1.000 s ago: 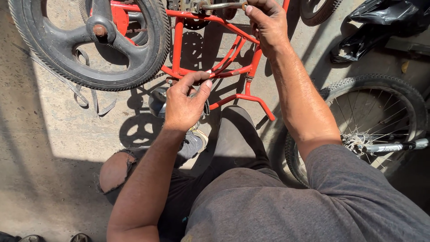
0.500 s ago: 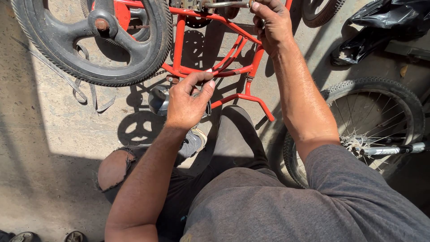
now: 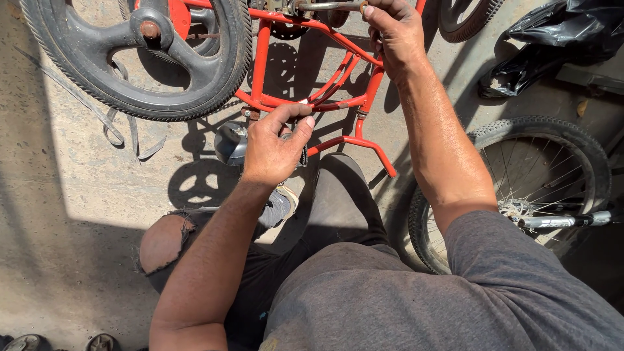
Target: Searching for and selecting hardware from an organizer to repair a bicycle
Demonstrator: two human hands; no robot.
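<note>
At 6 o'clock sit the person's grey shirt and torn dark trousers. Just beyond, the left hand (image 3: pixel 276 146) curls its fingers around the lower tubes of the red bicycle frame (image 3: pixel 260 62), thumb on top; a small dark part may be pinched there, though shadow hides it. The frame's long axis runs toward 12 o'clock. Farther, at 1 o'clock, the right hand (image 3: pixel 395 36) is clamped on a metal rod (image 3: pixel 325 6). The black wheel (image 3: pixel 140 55) lies at 10 o'clock, 1 spoked wheel (image 3: pixel 539 182) at 3.
</note>
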